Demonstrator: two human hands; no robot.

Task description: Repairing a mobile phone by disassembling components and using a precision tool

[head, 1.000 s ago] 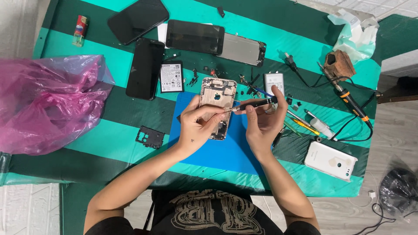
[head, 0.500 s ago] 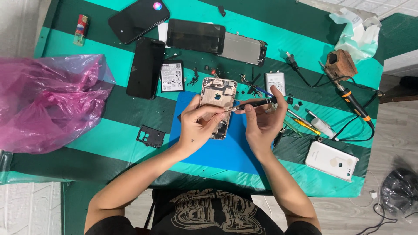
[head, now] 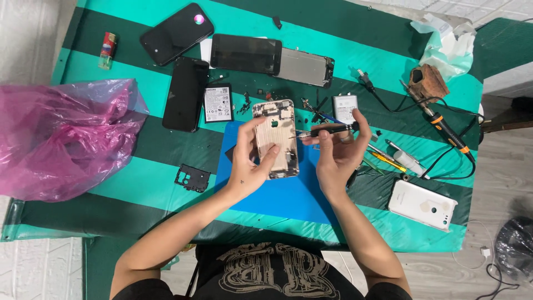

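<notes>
An opened phone (head: 276, 139) is being held above the blue mat (head: 288, 194) by the left hand (head: 250, 161), fingers curled around it. A screwdriver (head: 325, 131) is being pinched in the right hand (head: 336, 155), tip at the phone's edge; a screw is judged in work, steadiness being needed.

Table (head: 388, 44) with green-and-teal striped cover filling the frame; grey plank floor (head: 499, 189) at right; pale tiles (head: 33, 44) at left.
</notes>
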